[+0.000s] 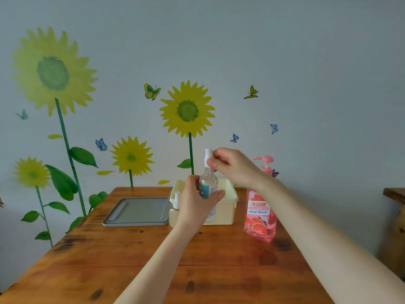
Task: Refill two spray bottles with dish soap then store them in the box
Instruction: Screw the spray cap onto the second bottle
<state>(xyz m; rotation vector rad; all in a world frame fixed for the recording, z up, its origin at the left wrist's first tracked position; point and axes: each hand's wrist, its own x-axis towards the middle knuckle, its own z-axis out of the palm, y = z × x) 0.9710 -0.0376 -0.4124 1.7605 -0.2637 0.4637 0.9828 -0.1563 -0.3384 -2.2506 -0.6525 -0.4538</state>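
My left hand grips a clear spray bottle with a blue label, held upright above the table in front of the cream box. My right hand pinches its white spray head at the neck. A second spray bottle with yellowish liquid and a white top stands left of the box, partly hidden by my left hand. The pink dish soap pump bottle stands to the right of the box.
A grey lid lies flat on the wooden table, left of the box. The wall with sunflower stickers is right behind the table. Another wooden piece of furniture shows at the far right edge.
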